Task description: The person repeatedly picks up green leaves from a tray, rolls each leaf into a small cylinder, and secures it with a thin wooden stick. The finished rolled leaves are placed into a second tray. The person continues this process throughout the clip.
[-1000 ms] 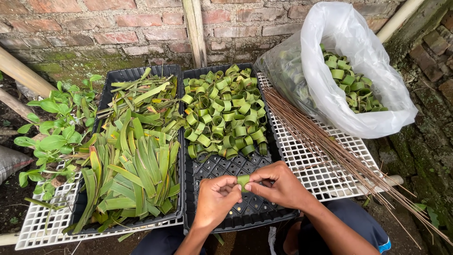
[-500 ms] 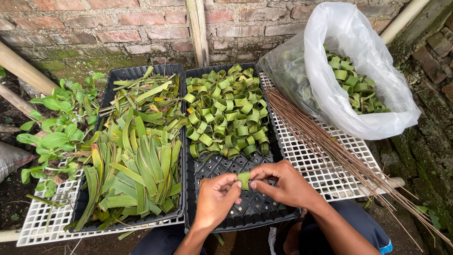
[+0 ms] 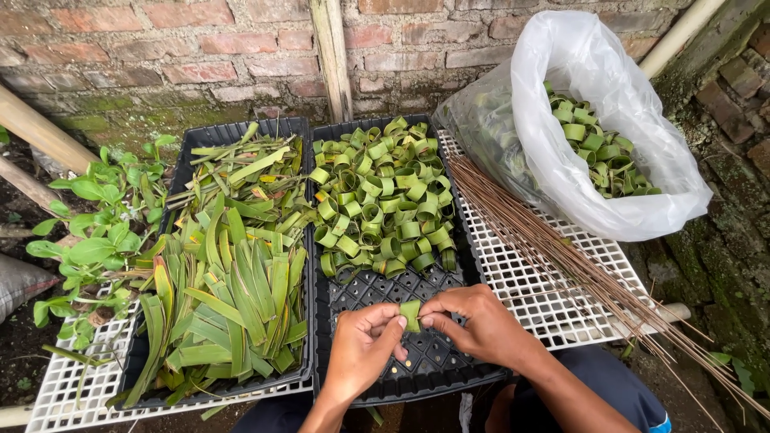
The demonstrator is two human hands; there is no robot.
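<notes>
My left hand (image 3: 362, 346) and my right hand (image 3: 472, 320) meet over the near end of a black perforated tray (image 3: 401, 374). Together they pinch a small folded green leaf strip (image 3: 411, 314) between thumbs and fingertips. Farther back in the same tray lies a heap of rolled green leaf rings (image 3: 383, 200). To the left, a second black tray (image 3: 210, 135) holds long flat green leaf strips (image 3: 233, 297).
A clear plastic bag (image 3: 609, 168) with more leaf rings sits at the right on a white grid rack (image 3: 553, 297). Thin brown sticks (image 3: 561, 256) lie across that rack. A brick wall (image 3: 192, 48), bamboo poles and a leafy plant (image 3: 88, 232) border the area.
The view has shifted slightly closer. Both hands stay together on the leaf strip, with the fingers shifting a little around it.
</notes>
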